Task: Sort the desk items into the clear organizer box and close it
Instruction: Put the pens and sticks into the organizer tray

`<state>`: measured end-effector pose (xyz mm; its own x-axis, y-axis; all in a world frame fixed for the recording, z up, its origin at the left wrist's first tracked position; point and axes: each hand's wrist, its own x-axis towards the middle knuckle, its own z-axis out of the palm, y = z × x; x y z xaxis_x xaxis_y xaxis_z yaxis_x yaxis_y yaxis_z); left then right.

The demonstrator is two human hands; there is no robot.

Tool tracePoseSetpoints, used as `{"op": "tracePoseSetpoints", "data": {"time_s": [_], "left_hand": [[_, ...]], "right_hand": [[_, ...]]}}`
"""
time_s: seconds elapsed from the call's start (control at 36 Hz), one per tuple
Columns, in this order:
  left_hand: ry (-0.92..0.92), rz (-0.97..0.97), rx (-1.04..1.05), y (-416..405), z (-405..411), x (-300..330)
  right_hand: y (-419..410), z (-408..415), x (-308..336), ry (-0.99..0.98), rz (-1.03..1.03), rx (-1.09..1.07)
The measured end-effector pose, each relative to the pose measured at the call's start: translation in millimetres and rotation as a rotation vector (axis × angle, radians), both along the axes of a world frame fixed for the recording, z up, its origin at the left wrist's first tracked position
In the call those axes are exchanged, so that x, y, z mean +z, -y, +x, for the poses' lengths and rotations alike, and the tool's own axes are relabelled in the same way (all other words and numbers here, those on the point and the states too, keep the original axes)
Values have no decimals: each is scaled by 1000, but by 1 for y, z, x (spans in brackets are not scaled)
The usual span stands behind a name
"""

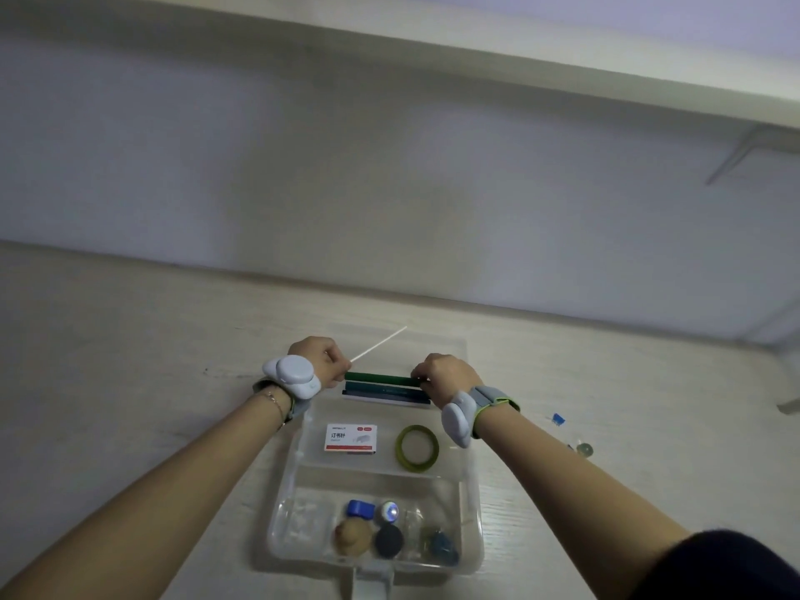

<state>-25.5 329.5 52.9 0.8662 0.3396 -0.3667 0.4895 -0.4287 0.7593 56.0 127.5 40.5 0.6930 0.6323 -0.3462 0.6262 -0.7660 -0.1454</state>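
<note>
Pale wood-grain table (130,339) against a plain grey-white wall (346,166), white shelf (562,80) overhead, clear plastic organizer box (472,491) at 6 o'clock, left hand (318,361) pinching a thin white stick (379,343), right hand (446,376) gripping a dark green pen (379,378), small blue clip (558,419) at 3 o'clock.

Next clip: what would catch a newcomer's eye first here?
Both hands meet over the far end of the clear organizer box: the left hand and right hand each grip an end of a dark green pen. A white staples box and green tape ring lie in the middle compartment.

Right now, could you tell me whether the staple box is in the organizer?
In: the staple box lies flat in the clear organizer box's middle compartment, beside the green tape ring.
</note>
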Motion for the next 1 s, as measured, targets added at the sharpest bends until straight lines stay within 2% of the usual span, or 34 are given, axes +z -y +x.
{"op": "tracePoseSetpoints", "data": {"time_s": [0.33,0.69,1.0], "left_hand": [[-16,33,-4,8,-3,7],[-17,-26,57,19,-4,11],[19,63,58,18,-7,6]], "right_hand": [[4,-5,0,15,-15,-40],[6,-5,1,-70,36,-152],[6,-7,2,-96,94,-173]]}}
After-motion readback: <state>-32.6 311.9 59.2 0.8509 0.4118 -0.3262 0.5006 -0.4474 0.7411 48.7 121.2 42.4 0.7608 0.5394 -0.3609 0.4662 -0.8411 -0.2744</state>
